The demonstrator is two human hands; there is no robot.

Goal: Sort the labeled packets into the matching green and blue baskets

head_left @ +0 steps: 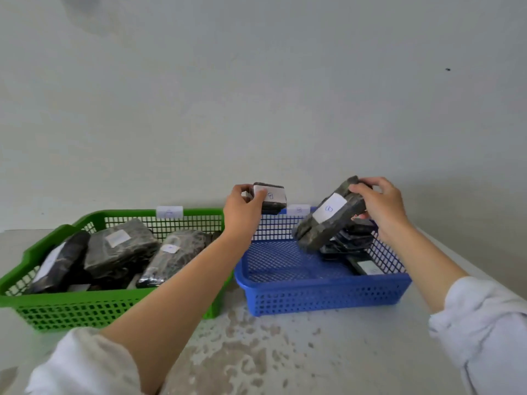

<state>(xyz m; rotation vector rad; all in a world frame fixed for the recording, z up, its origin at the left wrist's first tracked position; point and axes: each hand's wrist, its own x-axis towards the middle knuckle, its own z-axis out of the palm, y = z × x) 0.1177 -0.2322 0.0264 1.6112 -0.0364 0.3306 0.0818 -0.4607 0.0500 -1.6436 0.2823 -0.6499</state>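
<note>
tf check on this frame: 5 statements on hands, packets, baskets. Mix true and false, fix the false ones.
1. Each hand holds a packet. True: the left hand pinches a small packet, and the right hand grips a larger packet.
2. The green basket is empty. False: the green basket holds several packets.
3. The larger packet hangs tilted above the blue basket. True.
4. The blue basket stands left of the green one. False: it stands to its right.
5. Both held packets bear a white label. True.
</note>
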